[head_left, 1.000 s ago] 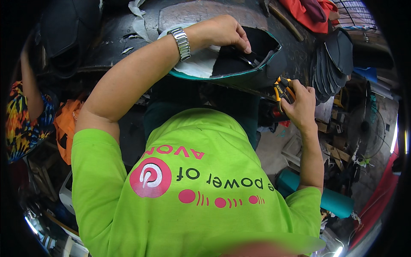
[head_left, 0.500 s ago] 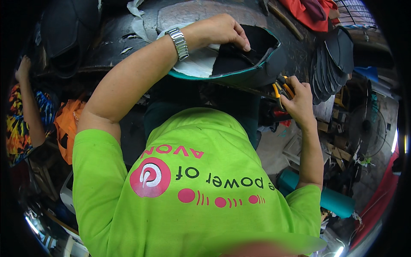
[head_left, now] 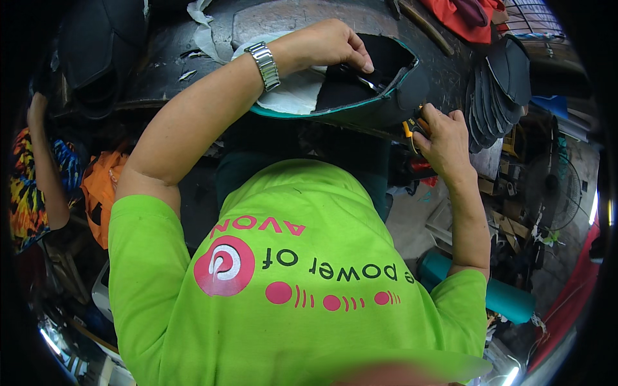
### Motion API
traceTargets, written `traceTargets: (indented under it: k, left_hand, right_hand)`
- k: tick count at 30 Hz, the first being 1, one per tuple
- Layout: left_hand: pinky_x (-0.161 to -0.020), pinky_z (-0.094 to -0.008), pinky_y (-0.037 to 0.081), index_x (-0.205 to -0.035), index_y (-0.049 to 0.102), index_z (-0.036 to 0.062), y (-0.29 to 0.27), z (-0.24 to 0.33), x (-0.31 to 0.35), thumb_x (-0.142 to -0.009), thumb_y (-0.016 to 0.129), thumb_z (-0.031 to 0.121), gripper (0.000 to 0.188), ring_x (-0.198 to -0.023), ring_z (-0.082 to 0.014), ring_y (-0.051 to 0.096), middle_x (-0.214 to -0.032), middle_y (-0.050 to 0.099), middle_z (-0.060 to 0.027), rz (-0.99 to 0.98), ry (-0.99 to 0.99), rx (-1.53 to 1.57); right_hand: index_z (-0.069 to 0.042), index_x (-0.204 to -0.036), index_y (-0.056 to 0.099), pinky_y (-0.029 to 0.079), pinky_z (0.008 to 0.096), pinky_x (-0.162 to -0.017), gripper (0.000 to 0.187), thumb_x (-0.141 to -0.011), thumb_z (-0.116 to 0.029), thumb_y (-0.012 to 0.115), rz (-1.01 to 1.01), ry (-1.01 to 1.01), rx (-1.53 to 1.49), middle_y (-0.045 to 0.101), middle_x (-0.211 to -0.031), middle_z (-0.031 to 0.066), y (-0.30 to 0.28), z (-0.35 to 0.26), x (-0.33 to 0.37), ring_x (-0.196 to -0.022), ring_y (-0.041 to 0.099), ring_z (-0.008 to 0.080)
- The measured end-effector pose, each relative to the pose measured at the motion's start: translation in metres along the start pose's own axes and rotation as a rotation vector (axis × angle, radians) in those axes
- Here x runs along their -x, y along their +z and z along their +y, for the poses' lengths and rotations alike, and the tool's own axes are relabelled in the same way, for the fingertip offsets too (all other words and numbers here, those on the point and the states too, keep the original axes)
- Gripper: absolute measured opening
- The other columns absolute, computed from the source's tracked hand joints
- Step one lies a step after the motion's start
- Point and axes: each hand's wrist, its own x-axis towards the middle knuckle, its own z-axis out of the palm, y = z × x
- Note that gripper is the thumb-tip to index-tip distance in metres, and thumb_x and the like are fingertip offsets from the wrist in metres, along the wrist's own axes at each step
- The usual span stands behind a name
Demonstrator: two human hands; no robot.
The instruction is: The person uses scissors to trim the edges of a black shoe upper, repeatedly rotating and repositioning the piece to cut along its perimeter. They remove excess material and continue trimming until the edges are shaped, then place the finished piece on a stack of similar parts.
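A black curved piece with a teal edge (head_left: 409, 90) and a white inner face (head_left: 293, 96) lies at the table's front edge, its hollow side up. Over its opening is my left hand (head_left: 344, 48), thumb and fingertips pressed together. Just below those fingertips a small shiny metal object (head_left: 369, 84) shows inside; whether I pinch it I cannot tell. My right hand (head_left: 444, 138), beside the piece's right end, is closed around a yellow-and-black handled hand tool (head_left: 410, 130), which looks like pliers. The tool's tip is hidden.
Stacked black curved pieces (head_left: 492, 96) stand at the right end of the dark table (head_left: 158, 77). More black pieces (head_left: 100, 45) lie far left. Red cloth (head_left: 473, 19) is at the back right. An orange bag (head_left: 103, 186) and another person's arm (head_left: 48, 154) are at left.
My right hand has moved slightly up with the tool, which has turned. Inside the black piece, the metal object now shows brightly under my left fingertips.
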Motion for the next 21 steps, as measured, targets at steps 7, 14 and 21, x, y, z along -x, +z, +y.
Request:
traceTargets:
  k: [7,14,21]
  left_hand:
    - [-0.080,-0.0207,0.050,-0.100,0.075,0.0008,0.001,-0.002,0.004,-0.086,0.078,0.025,0.029,-0.091,-0.0114,0.066,-0.093,0.074,-0.0062,0.025,0.058,0.105]
    - [-0.089,-0.0372,0.042,-0.100,0.075,0.0070,-0.038,0.018,0.053,-0.088,0.074,0.029,0.025,-0.105,-0.0236,0.053,-0.119,0.053,-0.0122,0.017,0.219,0.354]
    - [-0.063,-0.0292,0.044,-0.064,0.059,0.0017,-0.042,0.037,0.169,-0.068,0.090,0.024,0.038,-0.069,-0.0143,0.058,-0.075,0.062,-0.0039,0.108,0.146,-0.340]
  right_hand:
    - [-0.007,-0.091,0.054,0.039,0.0397,-0.073,0.031,-0.072,-0.015,0.078,-0.025,0.015,-0.009,0.066,-0.080,0.0109,0.005,-0.004,0.003,-0.071,0.060,0.0320]
    - [-0.007,-0.090,0.055,0.041,0.0387,-0.074,0.028,-0.074,-0.014,0.076,0.014,0.128,-0.087,0.067,-0.078,0.0125,0.015,-0.015,0.012,-0.070,0.060,0.0336]
    - [-0.006,-0.089,0.056,0.043,0.0403,-0.070,0.025,-0.075,-0.015,0.074,0.050,0.226,-0.170,0.065,-0.072,0.0146,0.034,-0.024,0.024,-0.068,0.061,0.0353]
